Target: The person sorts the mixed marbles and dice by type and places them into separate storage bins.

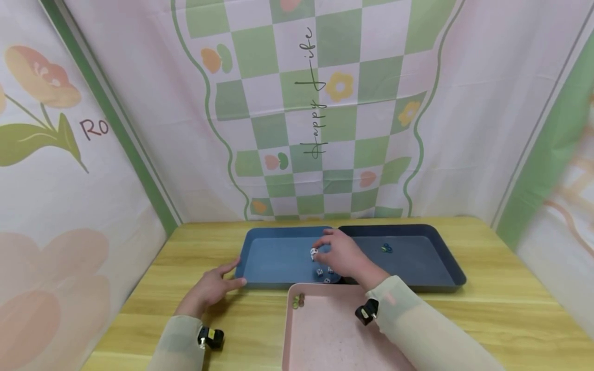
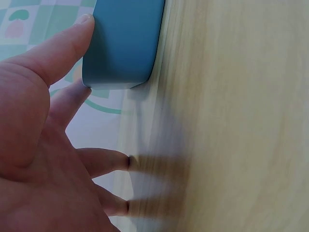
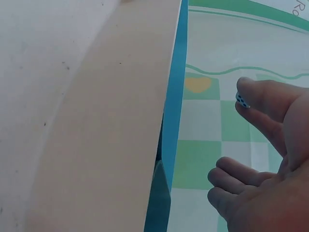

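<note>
In the head view my right hand [image 1: 342, 253] is over the right end of the blue tray [image 1: 274, 257], pinching a white die [image 1: 314, 251] with black dots between thumb and a finger. The right wrist view shows that die [image 3: 243, 100] at the fingertips, with the other fingers apart from it. Below, several dice [image 1: 319, 272] lie near the blue tray's front right corner. My left hand [image 1: 212, 286] touches the same tray at its front left corner, thumb and fingers spread. In the left wrist view the fingers look fairly straight against the tray wall [image 2: 123, 43].
A dark navy tray [image 1: 408, 257] adjoins on the right, holding a small blue and green item [image 1: 386, 248]. Nearer stands a pink tray [image 1: 334, 330] with small green and brown pieces [image 1: 298, 301] in its far left corner. All are on a wooden table [image 1: 501, 309]; a patterned cloth [image 1: 297, 129] hangs behind.
</note>
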Action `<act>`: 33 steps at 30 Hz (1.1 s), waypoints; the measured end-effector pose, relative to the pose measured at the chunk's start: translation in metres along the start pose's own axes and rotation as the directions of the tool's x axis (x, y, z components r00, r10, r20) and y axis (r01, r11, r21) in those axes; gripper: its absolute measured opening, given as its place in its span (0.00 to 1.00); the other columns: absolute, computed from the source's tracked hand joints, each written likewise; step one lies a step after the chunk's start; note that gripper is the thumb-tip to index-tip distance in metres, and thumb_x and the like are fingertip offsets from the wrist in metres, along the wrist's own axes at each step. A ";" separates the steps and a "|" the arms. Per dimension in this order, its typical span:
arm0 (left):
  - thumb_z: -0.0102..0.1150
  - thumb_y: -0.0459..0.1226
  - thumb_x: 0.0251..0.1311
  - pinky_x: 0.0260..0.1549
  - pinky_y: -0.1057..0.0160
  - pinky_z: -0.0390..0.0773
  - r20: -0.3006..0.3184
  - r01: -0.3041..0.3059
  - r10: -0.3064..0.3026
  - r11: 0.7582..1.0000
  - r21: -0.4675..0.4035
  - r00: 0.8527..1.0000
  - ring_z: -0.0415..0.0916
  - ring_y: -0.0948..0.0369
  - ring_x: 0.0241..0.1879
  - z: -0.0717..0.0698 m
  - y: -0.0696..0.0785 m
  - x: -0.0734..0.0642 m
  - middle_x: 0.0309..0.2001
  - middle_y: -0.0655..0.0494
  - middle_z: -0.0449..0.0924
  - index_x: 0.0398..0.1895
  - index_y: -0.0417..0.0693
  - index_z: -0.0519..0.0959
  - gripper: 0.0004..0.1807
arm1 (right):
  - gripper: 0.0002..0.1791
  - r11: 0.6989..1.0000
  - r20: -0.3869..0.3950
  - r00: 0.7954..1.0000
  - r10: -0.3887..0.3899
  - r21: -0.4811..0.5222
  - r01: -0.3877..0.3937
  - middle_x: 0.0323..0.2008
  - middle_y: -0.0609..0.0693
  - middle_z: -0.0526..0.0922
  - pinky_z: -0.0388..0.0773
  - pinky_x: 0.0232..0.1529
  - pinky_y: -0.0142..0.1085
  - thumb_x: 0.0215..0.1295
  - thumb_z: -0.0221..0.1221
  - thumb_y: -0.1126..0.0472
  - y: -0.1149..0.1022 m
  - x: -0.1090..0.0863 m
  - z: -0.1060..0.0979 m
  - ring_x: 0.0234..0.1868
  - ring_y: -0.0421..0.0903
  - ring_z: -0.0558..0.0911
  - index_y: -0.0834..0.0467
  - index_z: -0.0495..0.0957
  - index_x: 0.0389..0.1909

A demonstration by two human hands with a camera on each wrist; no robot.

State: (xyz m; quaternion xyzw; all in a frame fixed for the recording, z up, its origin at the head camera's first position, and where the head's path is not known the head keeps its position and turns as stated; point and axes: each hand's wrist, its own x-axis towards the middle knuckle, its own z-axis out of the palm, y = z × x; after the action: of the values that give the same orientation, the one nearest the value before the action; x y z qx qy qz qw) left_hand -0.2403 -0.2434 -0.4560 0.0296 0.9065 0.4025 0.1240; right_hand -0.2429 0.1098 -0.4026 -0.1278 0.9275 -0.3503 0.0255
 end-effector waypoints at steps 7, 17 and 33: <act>0.66 0.56 0.60 0.65 0.31 0.50 0.001 0.002 -0.002 1.000 -0.007 1.000 0.48 0.35 0.72 0.000 -0.001 0.002 0.74 0.41 0.56 0.76 0.67 0.63 0.41 | 0.09 0.999 -0.025 0.999 0.034 0.027 -0.033 0.73 0.60 0.61 0.67 0.63 0.58 0.68 0.64 0.57 0.001 0.008 0.001 0.74 0.61 0.55 0.50 0.86 0.47; 0.66 0.56 0.60 0.65 0.30 0.50 0.005 0.000 0.000 1.000 -0.002 1.000 0.48 0.35 0.72 -0.001 0.000 0.001 0.74 0.38 0.55 0.76 0.66 0.63 0.41 | 0.11 0.995 -0.049 0.996 0.077 0.069 -0.073 0.71 0.57 0.65 0.75 0.35 0.44 0.69 0.63 0.56 -0.006 0.016 0.006 0.61 0.56 0.72 0.49 0.85 0.50; 0.66 0.54 0.61 0.65 0.31 0.50 0.006 0.003 -0.003 1.000 -0.019 1.000 0.47 0.34 0.72 -0.001 0.003 -0.001 0.74 0.39 0.55 0.76 0.64 0.63 0.40 | 0.20 0.988 -0.019 0.994 0.109 0.114 -0.106 0.66 0.54 0.72 0.74 0.33 0.43 0.70 0.62 0.54 -0.008 0.019 0.008 0.34 0.45 0.80 0.51 0.79 0.62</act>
State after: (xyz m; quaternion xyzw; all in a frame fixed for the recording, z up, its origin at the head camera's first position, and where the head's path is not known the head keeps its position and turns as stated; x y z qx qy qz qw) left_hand -0.2392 -0.2421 -0.4531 0.0284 0.9024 0.4107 0.1276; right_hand -0.2585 0.0937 -0.4026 -0.0715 0.9119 -0.4021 0.0401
